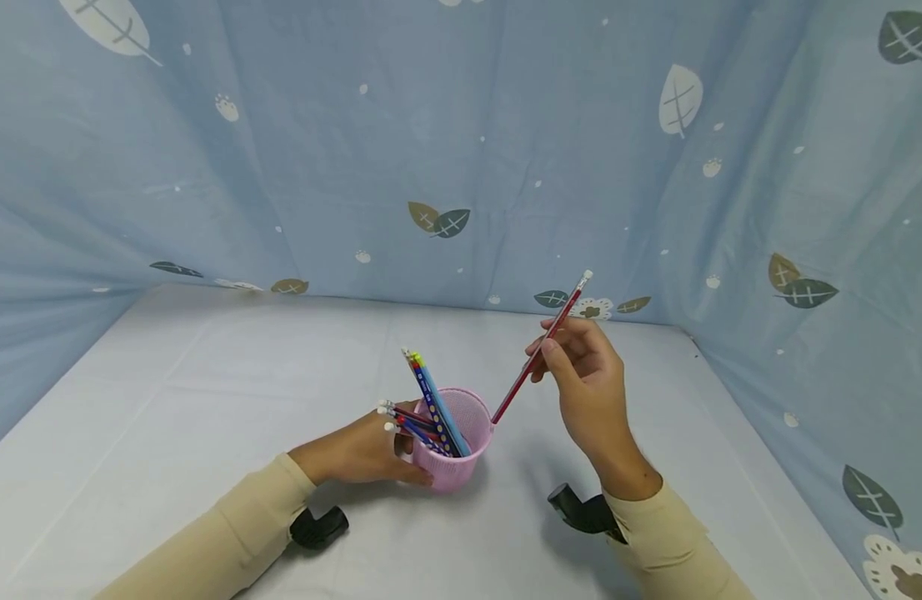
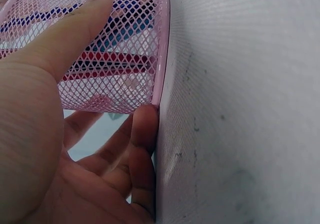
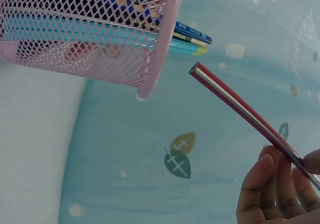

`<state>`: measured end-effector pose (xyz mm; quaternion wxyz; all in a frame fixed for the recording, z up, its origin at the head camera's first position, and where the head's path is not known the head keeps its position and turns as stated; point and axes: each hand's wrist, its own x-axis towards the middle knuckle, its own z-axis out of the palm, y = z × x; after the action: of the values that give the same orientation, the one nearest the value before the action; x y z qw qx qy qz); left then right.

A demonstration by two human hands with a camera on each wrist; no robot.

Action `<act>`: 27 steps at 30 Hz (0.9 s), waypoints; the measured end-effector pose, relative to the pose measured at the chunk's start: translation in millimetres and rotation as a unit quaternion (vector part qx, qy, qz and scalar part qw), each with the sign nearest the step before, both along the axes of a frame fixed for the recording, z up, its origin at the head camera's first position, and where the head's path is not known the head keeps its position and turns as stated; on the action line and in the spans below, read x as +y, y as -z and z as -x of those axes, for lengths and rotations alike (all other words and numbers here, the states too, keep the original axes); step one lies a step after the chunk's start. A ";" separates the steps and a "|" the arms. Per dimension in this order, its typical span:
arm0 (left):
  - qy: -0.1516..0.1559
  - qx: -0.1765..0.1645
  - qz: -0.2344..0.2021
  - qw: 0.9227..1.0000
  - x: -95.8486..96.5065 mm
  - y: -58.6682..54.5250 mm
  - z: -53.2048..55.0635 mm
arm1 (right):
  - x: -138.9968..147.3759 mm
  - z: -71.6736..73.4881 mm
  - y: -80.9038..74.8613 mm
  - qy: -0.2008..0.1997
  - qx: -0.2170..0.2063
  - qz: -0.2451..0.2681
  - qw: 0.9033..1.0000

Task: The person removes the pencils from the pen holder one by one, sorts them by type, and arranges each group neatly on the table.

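A pink mesh pencil cup [image 1: 452,477] stands upright on the white table, holding several pencils [image 1: 440,412] in blue, red and dark colours that lean to the left. My left hand [image 1: 367,447] grips the cup from its left side; in the left wrist view the thumb [image 2: 75,32] lies along the mesh. Between thumb and fingers my right hand [image 1: 590,387] pinches a red pencil [image 1: 523,377], tilted, with its white eraser end up. In the right wrist view the unsharpened lower end of that red pencil [image 3: 235,102] is apart from the cup's rim [image 3: 162,44].
The white tabletop [image 1: 206,367] spreads around the cup. A blue curtain [image 1: 461,150] with leaf prints hangs behind the table and along its sides. Black wrist camera mounts [image 1: 581,510] jut out under both sleeves.
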<state>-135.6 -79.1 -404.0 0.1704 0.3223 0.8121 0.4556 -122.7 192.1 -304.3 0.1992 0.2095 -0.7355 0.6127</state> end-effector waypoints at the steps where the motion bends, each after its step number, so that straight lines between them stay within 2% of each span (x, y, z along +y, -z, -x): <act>1: -0.001 -0.002 0.000 1.000 0.0 -0.2 0.0 | 0.1 0.5 0.5 0.000 -0.003 -0.003 1.000; 27: 0.006 -0.008 -0.018 1.000 -0.3 -2.1 -0.9 | 4.9 15.1 14.5 -0.008 -0.067 -0.025 0.997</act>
<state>-134.7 -79.5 -402.0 0.1739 0.3260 0.8006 0.4717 -137.8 197.1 -318.8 0.1387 0.1786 -0.7607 0.6085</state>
